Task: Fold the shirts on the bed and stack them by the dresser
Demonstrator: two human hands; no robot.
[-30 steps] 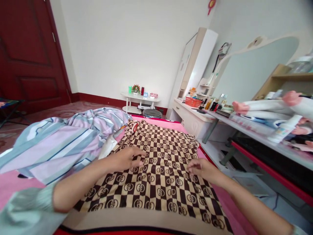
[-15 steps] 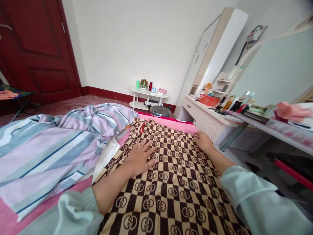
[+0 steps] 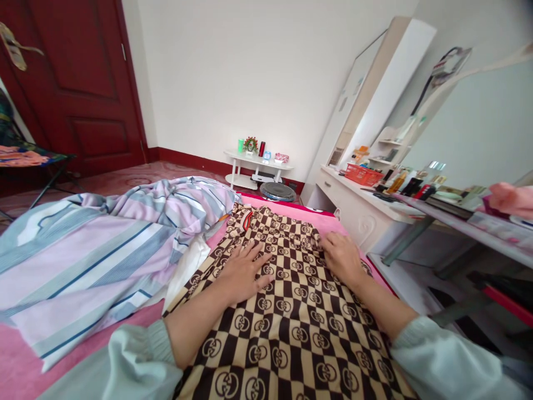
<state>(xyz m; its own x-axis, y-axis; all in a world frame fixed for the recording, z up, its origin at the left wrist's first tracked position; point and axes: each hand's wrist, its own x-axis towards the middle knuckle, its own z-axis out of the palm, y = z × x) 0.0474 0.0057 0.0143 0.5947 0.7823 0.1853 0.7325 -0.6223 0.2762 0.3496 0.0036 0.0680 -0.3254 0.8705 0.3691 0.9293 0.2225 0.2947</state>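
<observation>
On the head view, I see the left hand (image 3: 240,275) lying palm down with its fingers spread over the brown-and-beige checked cloth (image 3: 300,322). The right hand (image 3: 343,256) is closed, its curled fingers gripping a bunched edge of that cloth near the far right corner. I have the cloth laid out in front of the person on a pink sheet (image 3: 333,224), with a red-striped trim (image 3: 247,221) near its far left corner. A striped blanket (image 3: 108,244) is heaped to its left, with white fabric (image 3: 189,270) between the two.
</observation>
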